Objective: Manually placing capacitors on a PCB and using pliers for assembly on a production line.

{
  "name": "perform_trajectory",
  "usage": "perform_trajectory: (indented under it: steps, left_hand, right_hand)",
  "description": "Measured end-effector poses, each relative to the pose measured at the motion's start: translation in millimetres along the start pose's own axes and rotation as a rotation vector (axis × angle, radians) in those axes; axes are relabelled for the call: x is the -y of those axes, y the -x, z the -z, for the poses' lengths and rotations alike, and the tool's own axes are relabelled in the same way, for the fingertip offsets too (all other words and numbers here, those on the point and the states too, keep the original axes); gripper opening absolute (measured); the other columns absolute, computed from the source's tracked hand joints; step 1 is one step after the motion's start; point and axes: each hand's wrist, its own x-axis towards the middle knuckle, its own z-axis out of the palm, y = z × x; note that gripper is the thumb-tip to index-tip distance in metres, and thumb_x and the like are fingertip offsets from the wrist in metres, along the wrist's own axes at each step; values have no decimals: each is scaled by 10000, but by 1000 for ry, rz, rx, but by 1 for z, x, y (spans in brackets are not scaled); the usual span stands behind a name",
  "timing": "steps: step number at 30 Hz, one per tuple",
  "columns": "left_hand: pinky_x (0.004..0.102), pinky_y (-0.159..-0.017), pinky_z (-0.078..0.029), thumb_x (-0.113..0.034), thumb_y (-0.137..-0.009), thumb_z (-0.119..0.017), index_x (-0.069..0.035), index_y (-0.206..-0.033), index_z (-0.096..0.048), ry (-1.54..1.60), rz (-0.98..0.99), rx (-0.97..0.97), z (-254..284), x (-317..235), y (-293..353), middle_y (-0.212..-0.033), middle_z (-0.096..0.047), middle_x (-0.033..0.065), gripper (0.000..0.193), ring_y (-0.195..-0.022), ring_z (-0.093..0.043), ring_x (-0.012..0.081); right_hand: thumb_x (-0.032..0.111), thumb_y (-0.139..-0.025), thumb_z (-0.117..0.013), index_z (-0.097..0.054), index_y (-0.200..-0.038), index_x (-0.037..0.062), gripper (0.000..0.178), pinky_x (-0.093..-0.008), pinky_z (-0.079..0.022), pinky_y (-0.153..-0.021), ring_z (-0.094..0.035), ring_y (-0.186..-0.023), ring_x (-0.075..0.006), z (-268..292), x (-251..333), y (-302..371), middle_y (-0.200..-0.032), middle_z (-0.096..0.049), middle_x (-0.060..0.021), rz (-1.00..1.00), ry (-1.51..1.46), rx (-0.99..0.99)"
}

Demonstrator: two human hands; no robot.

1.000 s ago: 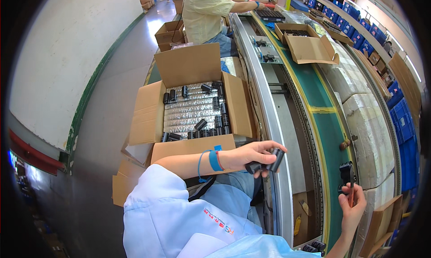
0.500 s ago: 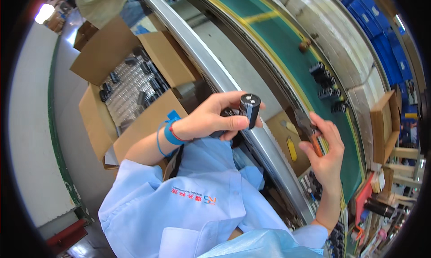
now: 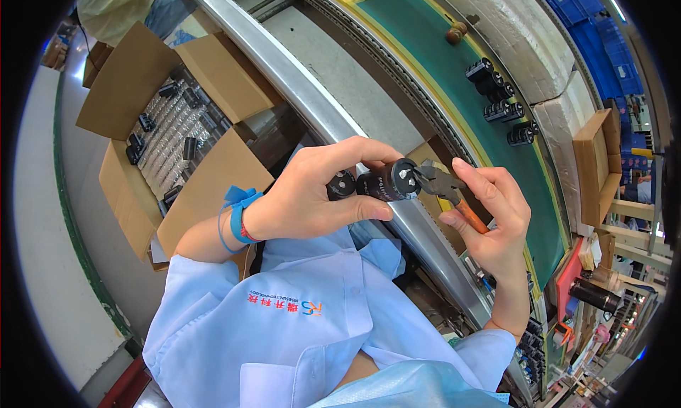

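My left hand is closed around a black cylindrical capacitor, tilted with its terminal end facing right. A second dark cylinder shows within the same hand. My right hand grips pliers with orange handles. Their metal jaws are at the capacitor's terminal end; whether they pinch a terminal is too small to tell. Both hands are above the metal rail in front of my body.
An open cardboard box on the left holds capacitors on bubble wrap. Beyond the metal rail runs a green conveyor belt carrying several capacitors and a brown round object. An empty-looking carton stands at right.
The pliers have come left to the capacitor's end. My left hand has tipped the capacitor from upright to lying sideways, its terminals turned toward the pliers. The view has shifted slightly.
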Motion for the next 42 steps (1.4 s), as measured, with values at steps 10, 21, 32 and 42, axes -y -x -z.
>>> perform_trajectory:
  steps: [10, 21, 32, 42]
  left_hand:
    - [278, -700, -517, -164, -735, -788, -18, -1179, -608, -60, 8, 31, 2, -6, -1, -933, -679, 94, 501, -793, -653, 173]
    - [270, -677, -526, -98, -709, -792, -11, -1171, -607, -144, -45, -26, 0, -7, 0, -900, -671, 97, 505, -754, -658, 173]
    - [271, -727, -521, -130, -762, -767, 5, -1158, -604, -57, 98, 26, 1, -7, 0, -927, -682, 97, 449, -795, -663, 161]
    - [283, -762, -512, -132, -790, -749, 30, -1153, -595, 24, 186, 56, 0, -6, -3, -905, -678, 96, 426, -818, -649, 150]
  right_hand:
    - [124, -537, -831, -696, -1120, 187, 601, -298, -417, -552, -525, -632, -182, 5, 0, -4, -828, -590, -27, 99, 130, -23]
    - [137, -539, -813, -696, -1122, 185, 597, -300, -420, -555, -528, -628, -184, 7, -2, -5, -805, -580, -30, 138, 164, -49]
    - [301, -714, -714, -726, -1067, 185, 371, -302, -424, -534, -514, -627, -187, 9, -4, -6, -789, -553, -27, 414, 638, -228]
    - [206, -778, -685, -723, -1076, 200, 301, -286, -418, -528, -483, -612, -179, 24, -4, -19, -767, -556, -26, 565, 837, -199]
